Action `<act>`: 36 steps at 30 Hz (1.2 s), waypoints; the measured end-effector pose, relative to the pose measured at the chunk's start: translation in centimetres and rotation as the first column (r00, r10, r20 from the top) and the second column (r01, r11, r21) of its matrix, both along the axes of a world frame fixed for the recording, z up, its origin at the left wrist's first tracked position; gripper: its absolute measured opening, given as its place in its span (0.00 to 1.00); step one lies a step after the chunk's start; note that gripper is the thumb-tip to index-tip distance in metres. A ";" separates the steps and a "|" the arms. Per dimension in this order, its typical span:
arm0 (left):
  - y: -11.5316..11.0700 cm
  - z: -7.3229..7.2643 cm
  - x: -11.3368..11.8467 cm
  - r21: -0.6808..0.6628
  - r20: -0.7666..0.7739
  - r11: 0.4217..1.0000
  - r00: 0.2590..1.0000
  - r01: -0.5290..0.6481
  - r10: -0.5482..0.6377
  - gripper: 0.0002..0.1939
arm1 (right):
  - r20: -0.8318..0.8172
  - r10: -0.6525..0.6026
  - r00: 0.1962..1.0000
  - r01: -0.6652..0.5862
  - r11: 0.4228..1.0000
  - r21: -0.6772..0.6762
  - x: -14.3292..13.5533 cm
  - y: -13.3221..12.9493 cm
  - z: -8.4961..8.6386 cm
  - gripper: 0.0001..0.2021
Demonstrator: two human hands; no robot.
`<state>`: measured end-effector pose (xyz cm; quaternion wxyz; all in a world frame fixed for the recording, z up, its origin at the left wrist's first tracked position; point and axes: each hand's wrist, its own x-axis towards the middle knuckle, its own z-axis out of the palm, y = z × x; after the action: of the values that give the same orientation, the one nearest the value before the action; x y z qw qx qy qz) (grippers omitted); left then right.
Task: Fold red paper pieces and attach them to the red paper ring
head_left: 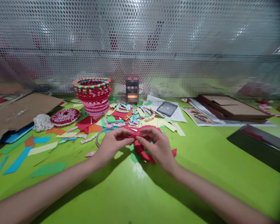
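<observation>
Between the fingertips of both hands is a small folded red paper piece [135, 133], with a thin white edge showing on top. My left hand [115, 140] pinches it from the left and my right hand [156, 144] from the right. Beneath my right hand curves a red folded-paper chain [143, 152], partly hidden by the hand; its pointed red end sticks out to the right. A grey ring [98, 137], like a tape roll, lies just beyond my left hand. Green paper scraps [134, 157] rest under the hands.
Behind on the left rises a stack of woven paper rings [93, 96], beside a red-and-white coiled disc [65, 117] and white cord [43, 122]. Coloured paper strips [49, 169] are scattered leftward. Rightward lie a dark tablet-like device [167, 109], brown boxes [233, 109] and a dark tray [259, 146].
</observation>
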<state>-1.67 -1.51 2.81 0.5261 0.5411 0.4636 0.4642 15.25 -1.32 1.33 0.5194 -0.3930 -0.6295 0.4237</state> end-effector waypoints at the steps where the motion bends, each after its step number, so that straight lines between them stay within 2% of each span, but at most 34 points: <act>1: 0.0 -0.1 0.0 -0.012 -0.005 1.000 1.000 0.001 -0.001 0.07 | 0.051 -0.031 0.998 0.027 0.997 0.070 0.0 -0.1 -0.2 0.08; 3: 0.1 -0.3 -0.1 -0.053 -0.001 0.999 1.000 0.001 -0.001 0.07 | 0.196 -0.125 0.973 0.064 0.954 0.292 0.2 -0.3 -0.4 0.07; 5: 0.1 -0.5 -0.1 -0.106 0.035 0.994 0.999 -0.006 0.010 0.08 | 0.337 -0.215 0.917 0.005 0.849 0.528 0.5 -0.6 -0.6 0.08; 7: 0.2 -0.6 -0.1 -0.157 0.099 0.988 0.995 -0.011 0.027 0.07 | 0.444 -0.265 0.856 -0.121 0.732 0.671 0.7 -0.9 -0.6 0.12; 9: 0.1 -0.6 -0.1 -0.193 0.170 0.981 0.985 -0.004 0.038 0.07 | 0.516 -0.291 0.806 -0.237 0.641 0.730 0.9 -1.1 -0.5 0.15; 11: 0.1 -0.6 -0.1 -0.217 0.229 0.976 0.973 0.018 0.033 0.07 | 0.539 -0.327 0.776 -0.294 0.569 0.768 1.0 -1.1 -0.2 0.16; 14: 0.0 -0.5 -0.2 -0.240 0.293 0.970 0.955 0.037 0.036 0.07 | 0.520 -0.379 0.766 -0.302 0.503 0.810 1.1 -1.0 -0.1 0.17; 17: 0.1 -0.5 -0.2 -0.237 0.291 0.971 0.956 0.025 0.046 0.08 | 0.479 -0.408 0.777 -0.285 0.451 0.846 0.9 -0.7 -0.3 0.17; 19: 0.2 -0.6 -0.2 -0.236 0.272 0.972 0.961 0.018 0.048 0.09 | 0.459 -0.390 0.799 -0.254 0.473 0.844 0.8 -0.5 -0.5 0.17; 20: 0.3 -0.7 -0.2 -0.236 0.271 0.972 0.961 0.012 0.054 0.10 | 0.445 -0.369 0.816 -0.218 0.516 0.828 0.7 -0.5 -0.6 0.16; 21: 0.3 -0.7 -0.2 -0.233 0.275 0.972 0.960 0.004 0.062 0.10 | 0.421 -0.345 0.839 -0.163 0.578 0.799 0.6 -0.5 -0.6 0.16; 23: 0.3 -0.7 -0.1 -0.219 0.283 0.976 0.956 -0.016 0.079 0.11 | 0.352 -0.275 0.895 -0.029 0.751 0.659 0.3 -0.6 -0.5 0.12; 25: 0.2 -0.6 -0.1 -0.197 0.274 0.980 0.958 -0.033 0.087 0.11 | 0.262 -0.156 0.952 0.046 0.923 0.383 0.0 -0.6 -0.3 0.08; 26: 0.1 -0.5 -0.1 -0.181 0.260 0.983 0.962 -0.041 0.088 0.10 | 0.200 -0.084 0.976 0.039 0.974 0.222 -0.1 -0.6 -0.2 0.08; 28: -0.1 -0.3 0.0 -0.146 0.217 0.988 0.972 -0.057 0.088 0.10 | 0.066 0.028 0.997 -0.026 0.999 -0.038 -0.3 -0.5 0.0 0.10; 30: -0.3 -0.1 0.1 -0.111 0.175 0.991 0.981 -0.067 0.086 0.09 | -0.019 0.070 0.997 -0.072 0.981 -0.183 -0.4 -0.3 0.1 0.12; 36: -0.6 0.2 0.2 -0.029 0.093 0.997 0.993 -0.071 0.073 0.06 | -0.104 0.049 0.993 -0.079 0.948 -0.309 -0.4 -0.2 0.4 0.14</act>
<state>-1.47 -2.07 2.99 0.5372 0.4946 0.4636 0.5019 14.85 -1.50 1.76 0.4660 -0.4290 -0.5414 0.5529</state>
